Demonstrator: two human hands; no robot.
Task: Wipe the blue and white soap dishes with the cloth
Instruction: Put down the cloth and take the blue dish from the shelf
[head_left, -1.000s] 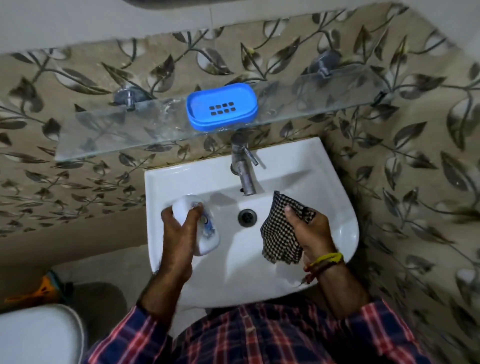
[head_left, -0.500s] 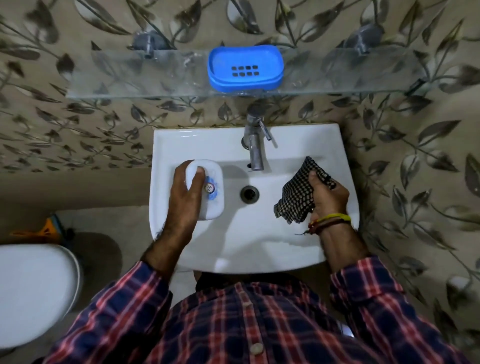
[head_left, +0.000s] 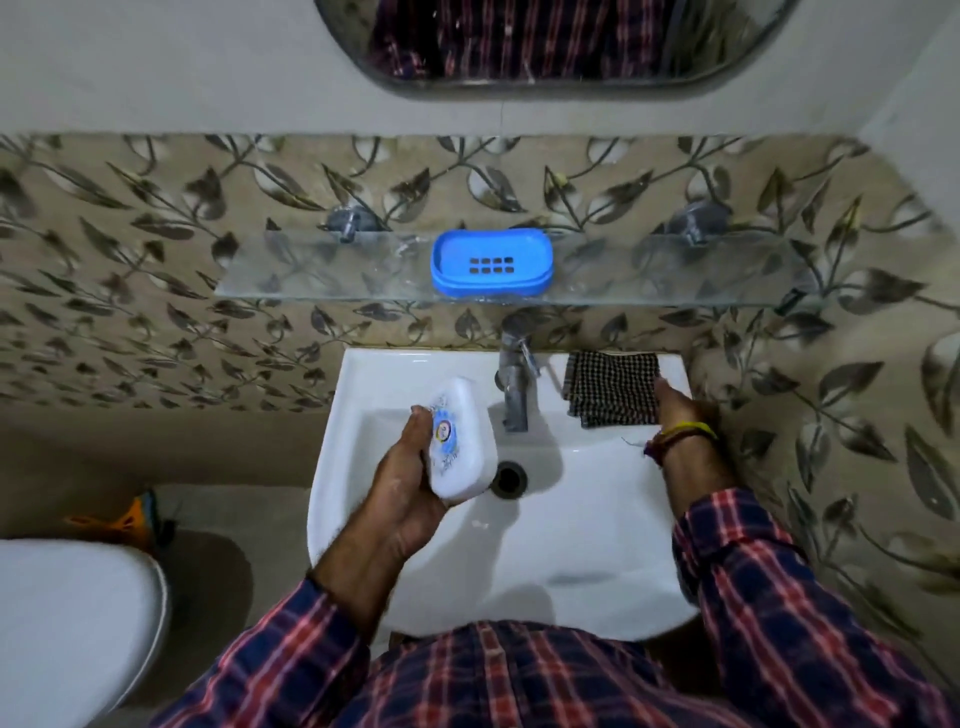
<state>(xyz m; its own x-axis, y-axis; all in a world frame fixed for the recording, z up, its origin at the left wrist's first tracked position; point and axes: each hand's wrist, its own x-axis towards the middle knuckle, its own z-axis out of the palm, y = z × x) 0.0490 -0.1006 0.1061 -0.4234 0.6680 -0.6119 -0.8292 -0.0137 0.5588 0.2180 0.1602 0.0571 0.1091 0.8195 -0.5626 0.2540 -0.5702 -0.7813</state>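
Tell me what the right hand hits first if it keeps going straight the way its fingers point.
The right hand already touches the checked cloth on the sink rim; straight on, it probably meets the leaf-patterned wall tiles behind.

Blue soap dish (head_left: 490, 263) on glass shelf (head_left: 322, 278); cloth (head_left: 612, 388) on sink rim (head_left: 395, 369).

Soap dishes: two – blue soap dish (head_left: 490, 263), white soap dish (head_left: 460, 440). One cloth (head_left: 611, 387).
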